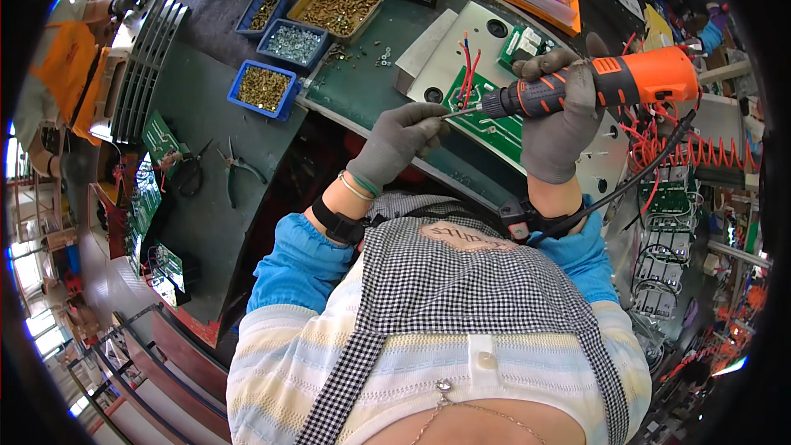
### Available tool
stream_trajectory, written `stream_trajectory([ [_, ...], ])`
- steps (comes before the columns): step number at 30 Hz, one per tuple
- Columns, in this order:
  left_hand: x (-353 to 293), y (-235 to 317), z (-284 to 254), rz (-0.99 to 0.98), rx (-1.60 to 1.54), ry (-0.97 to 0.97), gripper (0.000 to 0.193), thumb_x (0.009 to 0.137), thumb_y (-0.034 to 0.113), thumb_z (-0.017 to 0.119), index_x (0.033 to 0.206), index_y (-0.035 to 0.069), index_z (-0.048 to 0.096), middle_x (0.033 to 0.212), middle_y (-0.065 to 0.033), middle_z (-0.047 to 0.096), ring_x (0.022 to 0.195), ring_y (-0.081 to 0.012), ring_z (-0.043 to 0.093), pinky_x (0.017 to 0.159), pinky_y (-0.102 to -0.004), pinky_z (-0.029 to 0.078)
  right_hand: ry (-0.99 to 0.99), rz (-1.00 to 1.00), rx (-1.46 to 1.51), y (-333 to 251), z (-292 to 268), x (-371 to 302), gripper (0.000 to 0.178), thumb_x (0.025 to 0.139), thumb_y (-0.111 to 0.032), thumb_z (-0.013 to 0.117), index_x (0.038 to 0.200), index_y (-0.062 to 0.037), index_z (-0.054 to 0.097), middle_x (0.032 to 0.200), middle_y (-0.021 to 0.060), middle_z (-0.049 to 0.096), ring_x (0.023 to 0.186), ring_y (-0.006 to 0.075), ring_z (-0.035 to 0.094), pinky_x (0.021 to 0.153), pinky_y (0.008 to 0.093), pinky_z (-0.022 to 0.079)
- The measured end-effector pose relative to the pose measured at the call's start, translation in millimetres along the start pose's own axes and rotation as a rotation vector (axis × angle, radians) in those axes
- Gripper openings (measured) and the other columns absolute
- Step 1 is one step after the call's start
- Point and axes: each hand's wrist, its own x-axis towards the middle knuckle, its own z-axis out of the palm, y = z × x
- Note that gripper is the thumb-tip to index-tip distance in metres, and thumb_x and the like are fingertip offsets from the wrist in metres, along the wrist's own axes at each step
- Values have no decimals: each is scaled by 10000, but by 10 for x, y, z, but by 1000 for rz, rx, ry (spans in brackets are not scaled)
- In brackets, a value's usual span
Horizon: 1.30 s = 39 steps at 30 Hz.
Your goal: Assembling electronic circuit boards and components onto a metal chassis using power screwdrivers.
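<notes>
My right hand (564,119), in a grey glove, is wrapped round an orange and black electric screwdriver (614,82) held nearly level. Its thin metal bit points left, toward my left hand (401,140). The gloved fingers of that hand are pinched together at the bit's tip; whether a small screw sits there, I cannot make out. Below the tool lies a green circuit board (504,133) with red wires (470,74) standing up from it. The board rests on a pale metal plate (437,66) with round black feet or holes.
Blue bins (262,91) and cardboard trays (336,10) of brass screws and washers stand at the far left of the bench. Pliers (236,171) and scissors (194,171) lie on the left table. A coiled red hose (700,151) and a black cable hang at right. Another person works at far left.
</notes>
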Motion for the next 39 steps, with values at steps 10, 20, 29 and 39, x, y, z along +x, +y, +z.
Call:
stream_trajectory([
  [10, 32, -221, -245, -259, -77, 32, 330, 945, 122, 491, 1231, -41, 510, 953, -64, 621, 695, -59, 514, 572, -171, 438, -73, 0, -75, 209, 32, -54, 620, 804, -34, 548, 1358, -42, 268, 826, 110, 585, 700, 195, 592, 715, 412, 520],
  [20, 174, -286, -257, -270, -120, 10, 240, 952, 170, 493, 1096, -2, 577, 902, -21, 599, 671, -44, 486, 557, -167, 422, -527, 54, -212, 330, -2, 38, 679, 786, -14, 622, 1352, -21, 247, 851, 107, 584, 743, 198, 594, 712, 343, 513],
  [29, 157, -270, -265, -268, -115, 21, 285, 942, 149, 492, 1164, -20, 548, 939, -28, 609, 696, -54, 502, 594, -176, 435, -394, 192, -142, 388, 115, -2, 738, 728, 56, 653, 1338, 13, 241, 796, 79, 586, 714, 149, 585, 647, 285, 507],
  [39, 52, -136, -242, -327, -240, -60, 398, 925, 142, 512, 1269, -55, 467, 1033, -55, 583, 870, -117, 550, 747, -239, 479, -342, -55, -5, 62, -5, 240, 683, 824, -141, 554, 1396, -41, 195, 856, 116, 585, 710, 207, 594, 710, 447, 520],
])
